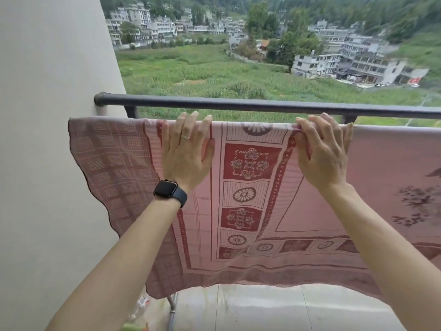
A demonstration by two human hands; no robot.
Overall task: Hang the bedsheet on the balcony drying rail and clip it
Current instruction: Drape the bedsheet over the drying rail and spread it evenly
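**Sheet's up, but nothing's clipped yet**

Your pink and red patterned fabric bedsheet [250, 211] is draped over the drying rail, which is hidden under the fold, just below the dark round metal top railing [238, 105]. Your left hand [188, 151] lies flat, straight fingers pressing the fold. Your right hand [324, 154] is curled over it, thumb pinching cloth. No clips in sight. If you let go with both hands to fetch one, I reckon wind or an uneven hang could drag it over the drop.

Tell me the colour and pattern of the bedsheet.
Pink bedsheet with dark red floral squares and medallion borders; head view.
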